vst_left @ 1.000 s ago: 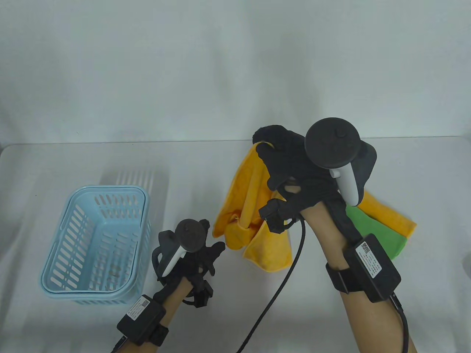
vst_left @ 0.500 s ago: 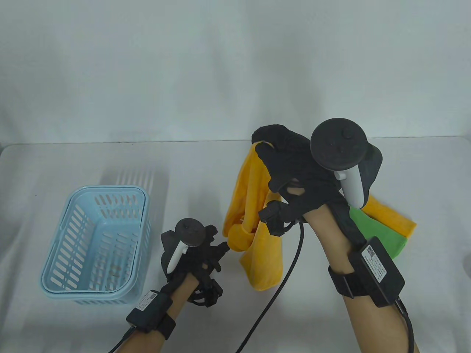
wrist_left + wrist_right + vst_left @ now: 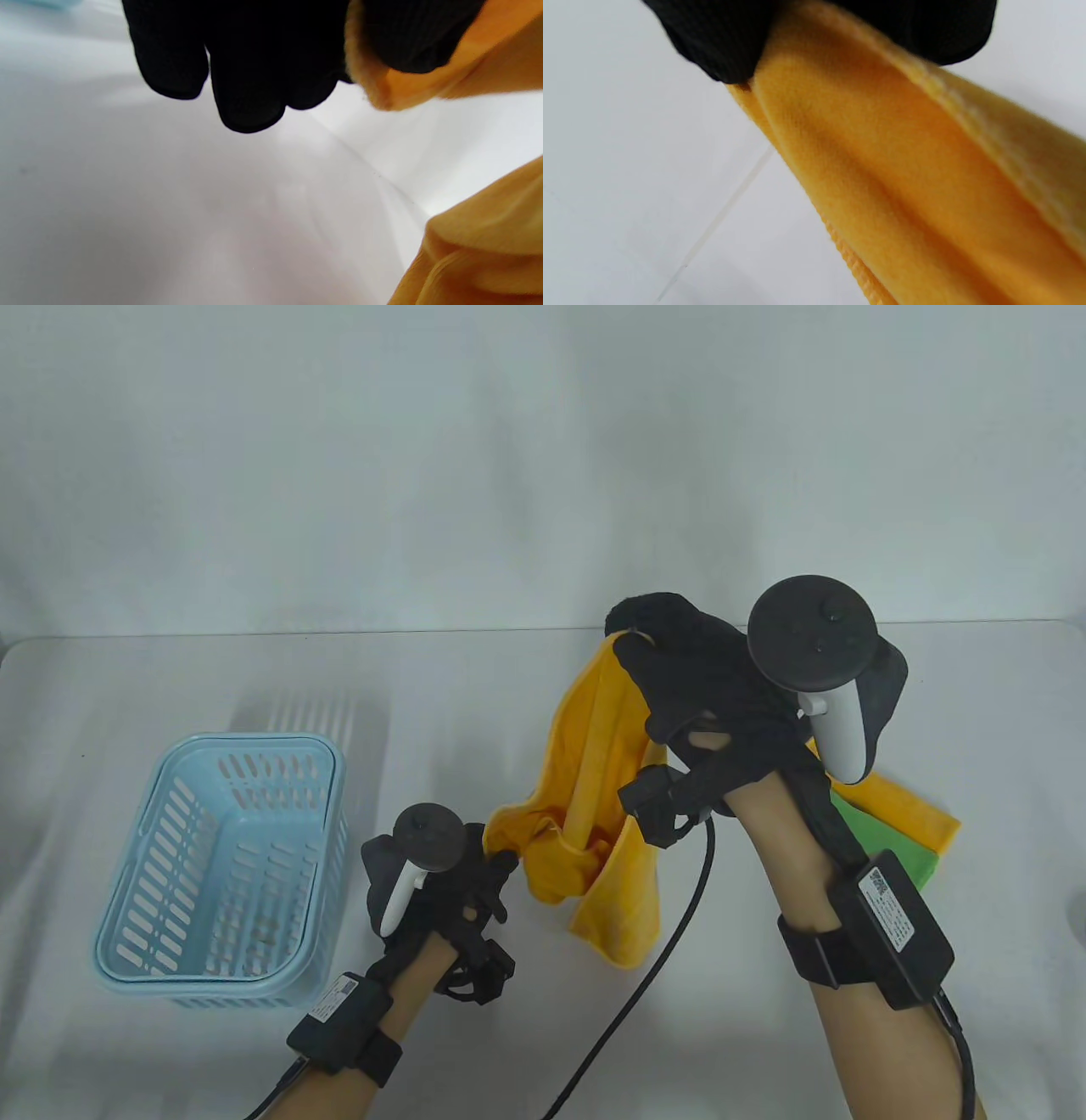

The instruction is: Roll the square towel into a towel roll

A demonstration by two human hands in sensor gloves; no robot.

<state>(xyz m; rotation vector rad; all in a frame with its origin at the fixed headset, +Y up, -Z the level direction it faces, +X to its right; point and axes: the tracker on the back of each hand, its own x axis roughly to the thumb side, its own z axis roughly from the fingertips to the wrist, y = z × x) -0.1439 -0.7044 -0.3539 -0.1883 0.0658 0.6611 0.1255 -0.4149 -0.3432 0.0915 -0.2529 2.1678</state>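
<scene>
Above the white table, right of centre, the yellow towel hangs in loose folds between two gloved hands. Right hand: raised well clear of the tabletop, fingers curled round one upper corner of the towel; the right wrist view shows the cloth pinched between dark fingertips and falling away in long creases. Left hand: low and near the table, just right of the blue basket; the left wrist view shows one finger and the thumb pinching a lower edge of the towel, the other fingers hanging loosely curled and holding nothing. Only the lowest fold of the towel appears to reach the table, though contact cannot be confirmed from the table view.

Behind the right forearm, a green cloth and a further yellow cloth lie flat on the table, one partly over the other. The blue basket stands at left with nothing visible inside, apart from both hands.

Progress, as judged from these views: the towel is picked up and held at two points, but it is neither spread flat nor squared, and no roll has been started. What is left is most of the task: opening the towel out on the table, smoothing it, rolling it from one edge into a tight cylinder, and probably setting the roll down
</scene>
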